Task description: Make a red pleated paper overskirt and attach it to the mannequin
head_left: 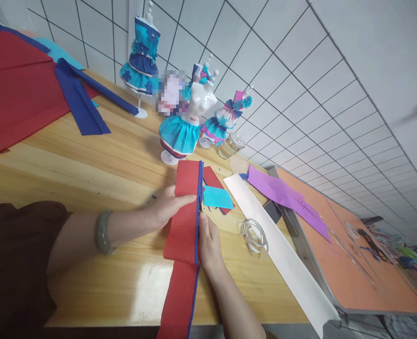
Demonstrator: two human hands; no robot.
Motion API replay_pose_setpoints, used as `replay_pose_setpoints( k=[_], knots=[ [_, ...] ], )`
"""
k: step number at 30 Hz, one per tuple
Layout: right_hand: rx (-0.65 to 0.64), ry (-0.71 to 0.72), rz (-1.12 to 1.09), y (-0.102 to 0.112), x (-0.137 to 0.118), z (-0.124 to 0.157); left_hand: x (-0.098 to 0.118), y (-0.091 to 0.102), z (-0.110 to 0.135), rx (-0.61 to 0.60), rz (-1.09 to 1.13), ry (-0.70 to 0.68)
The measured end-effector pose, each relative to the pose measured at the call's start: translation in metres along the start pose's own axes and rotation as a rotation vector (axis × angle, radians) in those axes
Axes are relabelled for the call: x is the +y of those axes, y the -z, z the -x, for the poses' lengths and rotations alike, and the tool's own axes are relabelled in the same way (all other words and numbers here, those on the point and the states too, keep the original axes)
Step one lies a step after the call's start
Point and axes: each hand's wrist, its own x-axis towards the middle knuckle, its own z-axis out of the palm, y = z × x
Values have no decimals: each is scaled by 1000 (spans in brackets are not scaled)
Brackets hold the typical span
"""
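Note:
A long strip of red crepe-like paper (pixel 185 212) with a dark blue border stands raised over the wooden table, its lower part trailing towards me. My left hand (pixel 166 207) grips it from the left, thumb across the red face. My right hand (pixel 209 240) is closed at the blue edge, thumb upward. A narrow dark tip (pixel 200 206) shows just above that thumb; the rest is hidden, so its kind is unclear. Beyond the strip lie a turquoise paper piece (pixel 218 197), a red piece (pixel 213 176) and small blue scraps.
Small white dress forms wear paper outfits, including one in a turquoise skirt (pixel 180 134). A glass jar (pixel 231 145), tape rolls (pixel 254 237), a white strip (pixel 282 254), purple paper (pixel 286 197) and a phone (pixel 273 212) lie right. Red paper (pixel 18 89) and blue strips (pixel 83 106) lie left.

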Motion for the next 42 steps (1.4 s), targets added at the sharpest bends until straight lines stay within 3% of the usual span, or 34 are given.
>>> replay_pose_setpoints(
  k=[6,14,29,42],
  knots=[
    [33,-46,-42,-3,7,2,-4,2,-1,-19,-12,-78],
    [2,13,-78,-1,-2,0,-6,-2,4,-6,-110,-45],
    [4,-1,-116,-1,7,-1,-8,-2,5,-44,-80,-51],
    [30,3,-75,-1,4,-1,-6,-5,7,8,-71,-31]
  ],
)
